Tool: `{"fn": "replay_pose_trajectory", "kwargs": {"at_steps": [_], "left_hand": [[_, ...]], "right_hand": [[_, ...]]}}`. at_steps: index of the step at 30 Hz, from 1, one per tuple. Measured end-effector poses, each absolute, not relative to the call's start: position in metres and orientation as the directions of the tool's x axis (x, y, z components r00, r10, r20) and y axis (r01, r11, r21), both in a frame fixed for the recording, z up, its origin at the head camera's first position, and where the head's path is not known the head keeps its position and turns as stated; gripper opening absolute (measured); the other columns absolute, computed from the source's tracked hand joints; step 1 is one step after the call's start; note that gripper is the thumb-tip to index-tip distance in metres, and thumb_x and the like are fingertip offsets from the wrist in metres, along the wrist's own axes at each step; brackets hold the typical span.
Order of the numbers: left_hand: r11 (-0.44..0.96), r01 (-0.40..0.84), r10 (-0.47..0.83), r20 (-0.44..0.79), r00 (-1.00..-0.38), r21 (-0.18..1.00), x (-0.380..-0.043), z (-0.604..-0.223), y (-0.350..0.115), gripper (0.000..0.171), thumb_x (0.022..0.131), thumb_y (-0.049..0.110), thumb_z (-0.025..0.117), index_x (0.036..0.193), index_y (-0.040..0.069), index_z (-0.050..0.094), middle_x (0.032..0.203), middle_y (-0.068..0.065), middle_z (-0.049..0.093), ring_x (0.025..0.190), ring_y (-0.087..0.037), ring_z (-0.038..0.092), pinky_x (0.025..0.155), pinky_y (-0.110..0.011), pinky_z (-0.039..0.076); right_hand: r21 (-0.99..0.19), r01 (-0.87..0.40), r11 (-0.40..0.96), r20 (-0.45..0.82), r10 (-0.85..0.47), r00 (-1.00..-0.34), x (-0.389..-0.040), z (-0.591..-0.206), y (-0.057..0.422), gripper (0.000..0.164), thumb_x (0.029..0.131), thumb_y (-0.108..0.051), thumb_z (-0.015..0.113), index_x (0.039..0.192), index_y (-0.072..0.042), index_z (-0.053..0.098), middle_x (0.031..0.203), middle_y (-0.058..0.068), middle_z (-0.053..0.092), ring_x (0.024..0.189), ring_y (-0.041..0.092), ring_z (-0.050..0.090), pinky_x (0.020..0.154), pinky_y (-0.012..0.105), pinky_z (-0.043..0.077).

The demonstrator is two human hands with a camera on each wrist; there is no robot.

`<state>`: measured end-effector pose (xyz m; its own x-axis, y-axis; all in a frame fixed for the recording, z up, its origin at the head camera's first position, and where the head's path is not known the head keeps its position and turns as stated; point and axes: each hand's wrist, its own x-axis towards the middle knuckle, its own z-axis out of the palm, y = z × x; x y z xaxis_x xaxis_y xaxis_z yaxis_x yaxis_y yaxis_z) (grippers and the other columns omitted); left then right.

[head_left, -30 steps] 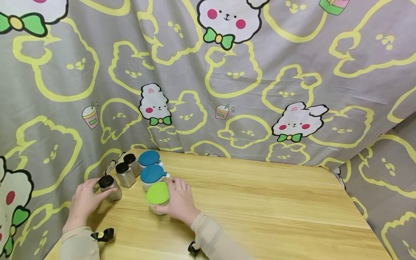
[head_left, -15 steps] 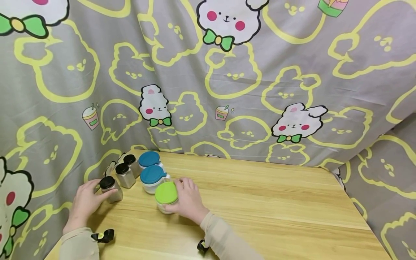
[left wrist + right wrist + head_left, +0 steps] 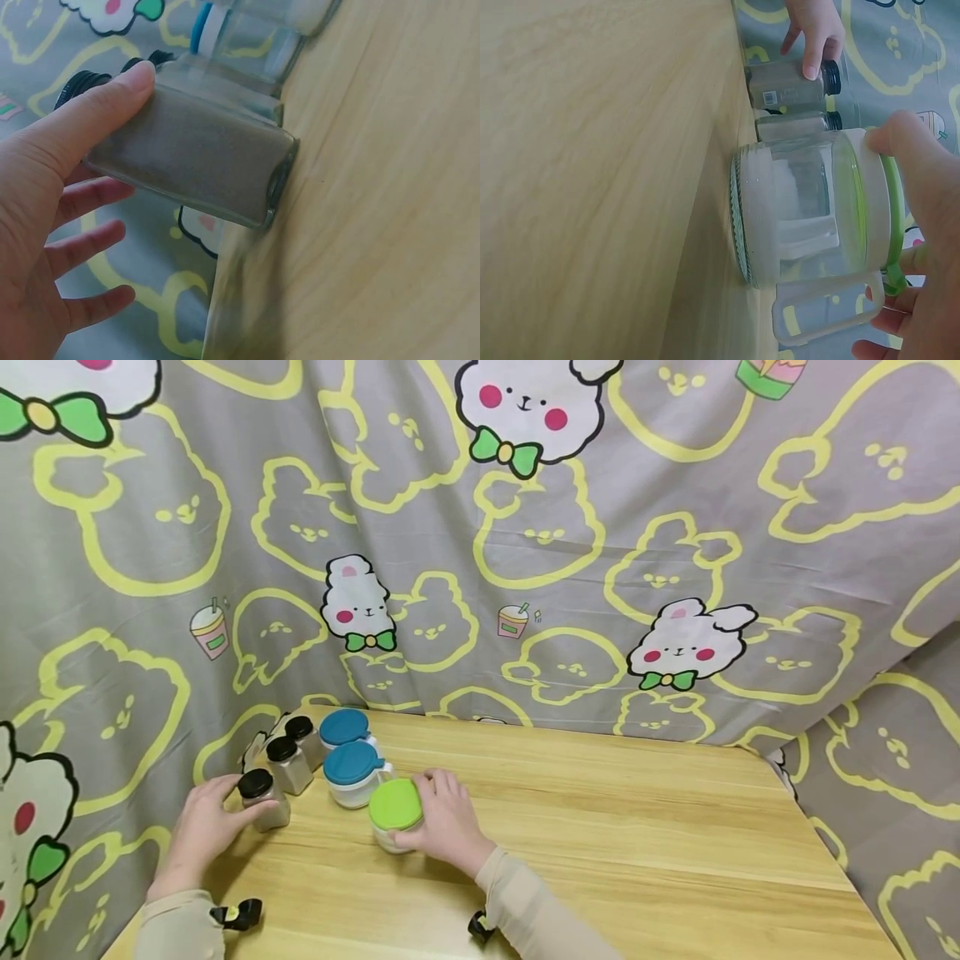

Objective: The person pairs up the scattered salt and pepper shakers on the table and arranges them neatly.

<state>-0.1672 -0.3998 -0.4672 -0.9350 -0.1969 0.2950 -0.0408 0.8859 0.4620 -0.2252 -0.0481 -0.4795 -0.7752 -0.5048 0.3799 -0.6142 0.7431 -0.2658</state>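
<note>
My left hand (image 3: 201,831) pinches a square glass spice jar (image 3: 272,810) with a black screw lid, thumb on one side near its neck. In the left wrist view this spice jar (image 3: 195,154) is full of grey-brown powder, and its base is close to the table. My right hand (image 3: 450,820) grips a round glass seasoning jar (image 3: 395,807) with a light green lid, around its upper part. White contents show in the bottom of this seasoning jar (image 3: 802,202) in the right wrist view; its clear side handle (image 3: 829,307) is below the fingers.
Behind my hands stand two more black-lidded spice jars, one nearer (image 3: 292,770) and one farther (image 3: 302,732). Beside them are two blue-lidded seasoning jars, the front one (image 3: 352,768) and the back one (image 3: 344,727). A patterned curtain (image 3: 450,527) borders the wooden table (image 3: 637,843).
My right hand has moved right with the green-lidded seasoning jar, away from the blue-lidded one. My left hand and its spice jar have shifted slightly right.
</note>
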Motion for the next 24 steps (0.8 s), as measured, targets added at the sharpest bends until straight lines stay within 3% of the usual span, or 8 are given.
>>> {"fn": "replay_pose_trajectory", "kwargs": {"at_steps": [24], "left_hand": [[0.881, 0.034, -0.147, 0.341, -0.929, 0.472, -0.167, -0.468, -0.374, 0.076, 0.074, 0.046, 0.081, 0.124, -0.007, 0.058, 0.126, -0.034, 0.056, 0.120, -0.053, 0.042, 0.098, -0.065, 0.033]], "right_hand": [[-0.320, -0.599, 0.735, 0.329, -0.506, -0.797, -0.231, -0.478, -0.013, 0.080, 0.072, -0.060, 0.072, 0.133, -0.014, 0.051, 0.129, 0.009, 0.052, 0.123, 0.026, 0.046, 0.098, 0.043, 0.043]]}}
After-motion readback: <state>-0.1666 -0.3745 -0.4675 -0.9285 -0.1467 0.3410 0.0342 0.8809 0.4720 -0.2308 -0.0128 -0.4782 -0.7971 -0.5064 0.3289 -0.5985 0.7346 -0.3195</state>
